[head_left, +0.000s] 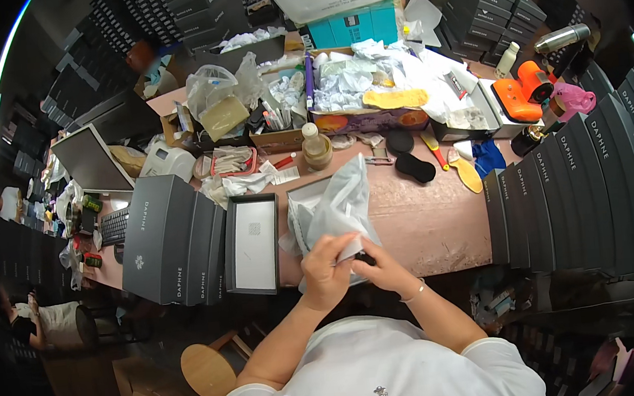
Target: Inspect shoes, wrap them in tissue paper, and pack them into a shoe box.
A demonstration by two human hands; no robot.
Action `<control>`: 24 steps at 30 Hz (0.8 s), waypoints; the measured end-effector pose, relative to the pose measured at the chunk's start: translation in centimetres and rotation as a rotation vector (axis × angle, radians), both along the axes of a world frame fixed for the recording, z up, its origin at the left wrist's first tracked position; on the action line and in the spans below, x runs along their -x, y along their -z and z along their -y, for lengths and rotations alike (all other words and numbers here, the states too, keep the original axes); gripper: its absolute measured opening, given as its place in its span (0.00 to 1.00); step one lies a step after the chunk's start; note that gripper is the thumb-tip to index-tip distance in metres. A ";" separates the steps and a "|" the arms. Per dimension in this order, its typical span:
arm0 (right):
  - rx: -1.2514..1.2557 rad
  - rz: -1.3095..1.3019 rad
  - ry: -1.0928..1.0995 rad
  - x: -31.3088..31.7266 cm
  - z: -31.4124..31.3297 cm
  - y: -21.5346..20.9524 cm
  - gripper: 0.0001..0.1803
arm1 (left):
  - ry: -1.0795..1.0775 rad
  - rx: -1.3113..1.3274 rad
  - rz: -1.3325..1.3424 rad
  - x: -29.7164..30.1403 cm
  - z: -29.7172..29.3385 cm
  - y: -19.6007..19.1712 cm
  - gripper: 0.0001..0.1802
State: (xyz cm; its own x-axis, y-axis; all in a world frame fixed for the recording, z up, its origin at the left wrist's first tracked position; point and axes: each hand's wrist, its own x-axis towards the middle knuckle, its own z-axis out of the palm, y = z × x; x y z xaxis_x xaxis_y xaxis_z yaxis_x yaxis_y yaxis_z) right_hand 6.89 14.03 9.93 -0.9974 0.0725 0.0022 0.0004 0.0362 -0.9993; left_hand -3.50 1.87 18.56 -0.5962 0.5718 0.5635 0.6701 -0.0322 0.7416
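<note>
Close in front of me, my left hand (327, 274) is closed on the gathered near end of a translucent whitish plastic bag (336, 205). My right hand (385, 273) meets it from the right, fingers bent inward. A small dark piece (367, 258) shows at the right fingertips; what it belongs to is hidden. Between the hands, a white flap (351, 248) sticks up. Under the bag is a grey open box (303, 192), mostly covered. To its left lies another dark grey open tray (257, 284), white inside with a printed square.
Dark grey shoeboxes stand in rows at left (156, 242) and right (558, 192). Behind the bag are a bottle (317, 149), a black oval pad (415, 167), a yellow-handled brush (434, 150) and a yellow insole (468, 175). A carton (371, 121) of crumpled paper stands farther back.
</note>
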 end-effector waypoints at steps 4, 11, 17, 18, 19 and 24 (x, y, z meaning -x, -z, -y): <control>0.426 0.085 -0.009 -0.2 -0.4 0.2 0.29 | 0.163 0.005 -0.132 -3.9 0.5 2.1 0.20; 0.110 -0.136 0.435 -0.1 0.4 -1.4 0.22 | 0.511 0.092 -0.022 -6.3 2.4 1.8 0.28; -0.972 0.012 0.088 1.1 1.7 -9.0 0.21 | 0.638 0.074 -0.011 -6.1 1.4 -0.6 0.29; -0.978 -0.120 0.101 0.8 1.4 -7.4 0.20 | 0.541 0.040 0.052 -5.2 4.4 0.1 0.28; -0.995 -0.260 0.113 0.9 0.9 -6.0 0.20 | 0.252 0.162 0.189 -4.1 7.9 0.4 0.37; -0.743 -0.175 -0.189 0.6 5.8 -6.4 0.20 | -0.125 -0.329 1.521 -1.2 9.1 5.5 0.43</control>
